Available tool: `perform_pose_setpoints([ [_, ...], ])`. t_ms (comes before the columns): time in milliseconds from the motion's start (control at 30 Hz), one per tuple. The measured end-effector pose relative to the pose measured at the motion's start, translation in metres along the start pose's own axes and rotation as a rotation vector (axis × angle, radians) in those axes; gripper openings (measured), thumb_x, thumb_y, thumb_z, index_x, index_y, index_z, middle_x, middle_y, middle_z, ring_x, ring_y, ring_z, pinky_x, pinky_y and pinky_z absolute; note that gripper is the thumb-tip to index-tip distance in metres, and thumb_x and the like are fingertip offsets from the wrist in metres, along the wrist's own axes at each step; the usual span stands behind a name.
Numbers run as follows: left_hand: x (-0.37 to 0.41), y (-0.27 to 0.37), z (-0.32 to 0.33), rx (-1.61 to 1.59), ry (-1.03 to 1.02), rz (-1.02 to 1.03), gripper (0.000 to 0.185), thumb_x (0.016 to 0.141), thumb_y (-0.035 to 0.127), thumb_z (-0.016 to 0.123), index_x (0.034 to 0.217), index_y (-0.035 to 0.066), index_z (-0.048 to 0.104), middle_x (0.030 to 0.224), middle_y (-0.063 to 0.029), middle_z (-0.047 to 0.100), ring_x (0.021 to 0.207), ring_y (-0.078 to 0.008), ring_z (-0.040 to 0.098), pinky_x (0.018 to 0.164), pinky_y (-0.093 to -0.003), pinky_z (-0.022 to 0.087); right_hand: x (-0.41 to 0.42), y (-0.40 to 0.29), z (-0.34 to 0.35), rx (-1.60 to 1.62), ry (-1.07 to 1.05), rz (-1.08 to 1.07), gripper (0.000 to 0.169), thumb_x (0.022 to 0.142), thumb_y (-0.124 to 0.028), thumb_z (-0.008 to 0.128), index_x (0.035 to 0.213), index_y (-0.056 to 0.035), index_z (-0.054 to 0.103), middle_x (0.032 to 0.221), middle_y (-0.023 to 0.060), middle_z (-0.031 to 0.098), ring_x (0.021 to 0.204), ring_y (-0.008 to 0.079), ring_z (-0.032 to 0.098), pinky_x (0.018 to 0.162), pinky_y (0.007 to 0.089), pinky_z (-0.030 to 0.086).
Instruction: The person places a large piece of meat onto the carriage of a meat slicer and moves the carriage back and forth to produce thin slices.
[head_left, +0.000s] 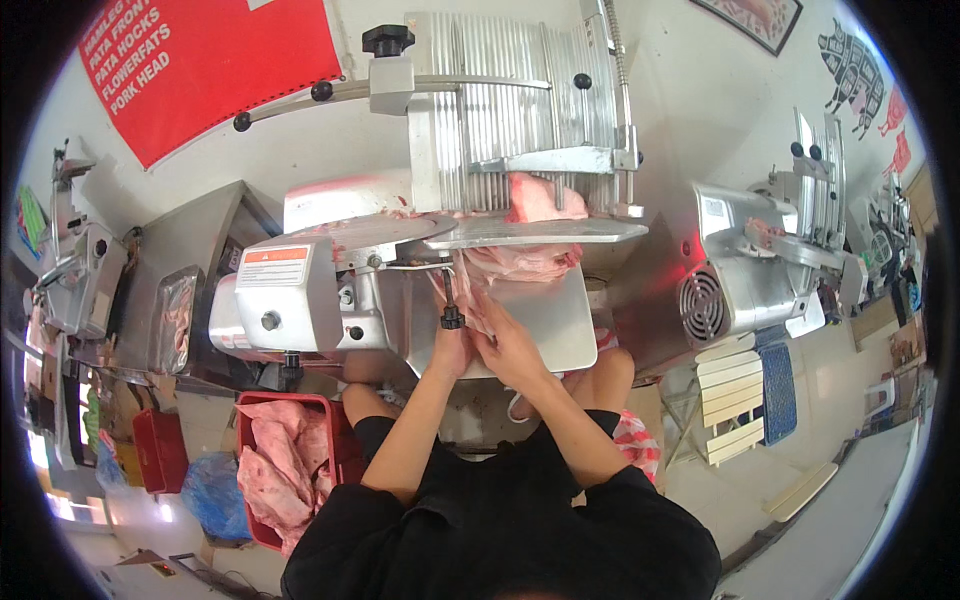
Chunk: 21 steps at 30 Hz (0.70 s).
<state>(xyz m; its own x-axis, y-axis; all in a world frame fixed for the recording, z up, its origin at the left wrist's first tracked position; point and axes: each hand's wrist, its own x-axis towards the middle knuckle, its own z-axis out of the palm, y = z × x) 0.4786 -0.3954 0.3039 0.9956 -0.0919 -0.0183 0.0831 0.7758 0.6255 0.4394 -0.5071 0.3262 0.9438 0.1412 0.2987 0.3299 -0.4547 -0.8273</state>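
An electric meat slicer (289, 259) stands before me. A chunk of raw meat (541, 199) rests on its metal plate against the ribbed carriage (480, 112). Sliced meat (525, 262) lies in a pile below the plate, over a metal catch tray (566, 322). My left hand (451, 351) is at the lower edge of the slices, partly behind a black knob (451, 318). My right hand (511, 346) is beside it, its fingers against a hanging pale slice. Both hands seem to hold the meat between them; the left fingers are largely hidden.
A red crate (337, 442) with large pieces of raw meat stands on the floor at left, beside a blue plastic bag (214, 487). Another slicer (739, 270) stands at right. At left are a metal cabinet (187, 225), a tray of wrapped meat (178, 319) and a further slicer (86, 281).
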Motion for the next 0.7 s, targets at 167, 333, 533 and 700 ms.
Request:
perform_pose_setpoints([
  [167,0.077,0.012,-0.046,-0.036,0.098,0.207,0.038,0.103,0.025,0.052,0.137,0.010,0.049,0.131,-0.0047,0.059,0.121,-0.0198,0.055,0.103,-0.0369,0.044,0.010,0.033,-0.044,-0.456,-0.071,-0.265,0.061,0.080,-0.005,0.062,0.140,-0.0119,0.054,0.134,0.0142,0.060,0.108,0.0387,0.065,0.093,0.0463,0.053],
  [333,0.122,0.018,-0.060,-0.003,-0.073,0.179,0.029,0.103,0.020,0.047,0.128,0.009,0.058,0.120,-0.0033,0.066,0.110,-0.0159,0.060,0.092,-0.0320,0.047,0.001,0.036,-0.073,-0.476,-0.136,-0.293,0.044,0.078,-0.007,0.065,0.122,-0.0105,0.067,0.125,0.0081,0.066,0.101,0.0335,0.067,0.087,0.0431,0.056],
  [533,0.116,0.011,-0.053,-0.242,-0.216,0.020,0.022,0.097,0.013,0.056,0.118,0.010,0.062,0.109,0.0001,0.067,0.102,-0.0150,0.062,0.087,-0.0317,0.049,-0.018,0.036,-0.071,-0.448,-0.151,-0.366,0.033,0.075,-0.005,0.067,0.107,-0.0089,0.073,0.119,0.0051,0.070,0.093,0.0274,0.068,0.080,0.0381,0.058],
  [700,0.094,0.014,-0.066,-0.209,-0.172,-0.116,0.022,0.096,0.011,0.057,0.118,0.010,0.059,0.098,-0.0034,0.068,0.087,-0.0174,0.065,0.075,-0.0354,0.054,-0.036,0.032,-0.070,-0.393,-0.140,-0.338,0.032,0.075,-0.002,0.067,0.105,-0.0097,0.073,0.118,0.0036,0.070,0.092,0.0267,0.068,0.079,0.0373,0.058],
])
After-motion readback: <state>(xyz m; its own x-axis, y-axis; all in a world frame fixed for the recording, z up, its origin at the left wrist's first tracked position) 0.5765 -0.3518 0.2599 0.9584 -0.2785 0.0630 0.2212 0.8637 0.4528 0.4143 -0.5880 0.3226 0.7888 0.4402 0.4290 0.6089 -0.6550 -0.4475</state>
